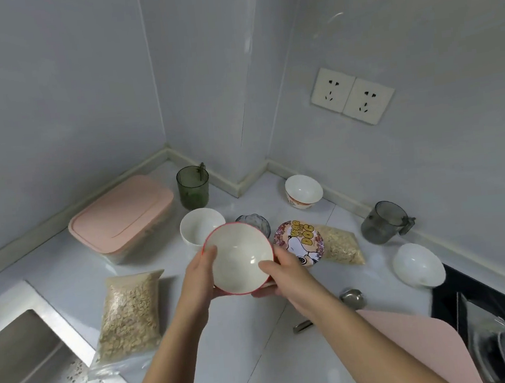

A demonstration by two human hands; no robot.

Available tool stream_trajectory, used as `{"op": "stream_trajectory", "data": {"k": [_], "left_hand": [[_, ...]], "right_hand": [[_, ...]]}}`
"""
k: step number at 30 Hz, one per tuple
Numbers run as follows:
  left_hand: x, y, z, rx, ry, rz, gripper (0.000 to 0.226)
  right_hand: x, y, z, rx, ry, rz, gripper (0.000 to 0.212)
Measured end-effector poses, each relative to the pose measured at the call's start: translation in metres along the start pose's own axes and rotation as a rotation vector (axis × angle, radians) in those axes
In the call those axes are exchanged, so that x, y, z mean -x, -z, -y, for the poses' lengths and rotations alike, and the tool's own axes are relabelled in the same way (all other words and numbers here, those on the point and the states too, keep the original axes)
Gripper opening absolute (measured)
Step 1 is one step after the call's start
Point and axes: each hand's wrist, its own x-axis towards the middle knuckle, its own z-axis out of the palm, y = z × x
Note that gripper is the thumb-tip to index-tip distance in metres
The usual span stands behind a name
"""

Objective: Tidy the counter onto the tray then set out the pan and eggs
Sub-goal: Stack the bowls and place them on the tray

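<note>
Plainly early in the tidying. Gripped from both sides: a red-rimmed bowl [241,258], with the left hand [202,276] on its left rim and the right hand [283,273] on its right, thumbs hooked over the lip, fingers curled beneath. Held empty and clear of the counter [260,345], above its middle.

Just behind, toward the back corner: a plain white bowl [201,228], a small glass dish [252,223] and a round dog-print lid [299,244]. Further back, against the wall edge: a pink-lidded box [121,218], a green cup [193,186] and a patterned bowl [303,191]. Along the right back edge: a small oat bag [341,244] beside the lid, a grey jug [383,222] and a tipped white bowl [418,265]. By the sink [14,353] edge on the left: a large oat bag [129,316].

At the front right corner: a metal spoon [352,297] and a flat pink sheet [414,345], probably the tray, bare as far as visible. Judged from that: nothing loaded yet, nearly all the clearing left. No eggs in view. On the dark hob [446,296] at the far right, only blurred metal and glass, perhaps the pan, not set out.
</note>
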Motion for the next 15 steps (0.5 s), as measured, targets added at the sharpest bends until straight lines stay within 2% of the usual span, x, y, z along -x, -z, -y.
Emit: {"op": "stream_trajectory", "data": {"k": [3,7,11,15], "left_hand": [[-0.005,-0.018,-0.025,0.049,0.004,-0.048,0.028],[-0.02,-0.055,-0.053,0.102,0.026,-0.029,0.039],[-0.044,-0.093,-0.067,0.101,0.017,-0.031,0.033],[-0.076,-0.121,-0.071,0.099,0.057,-0.052,0.039]], "right_hand": [[0.005,0.017,0.035,0.014,0.076,0.051,0.025],[-0.003,0.05,0.072,-0.135,0.112,0.051,0.023],[-0.043,0.091,0.084,-0.151,0.086,-0.122,0.025],[-0.108,0.139,0.07,-0.188,-0.069,-0.333,0.031]]}}
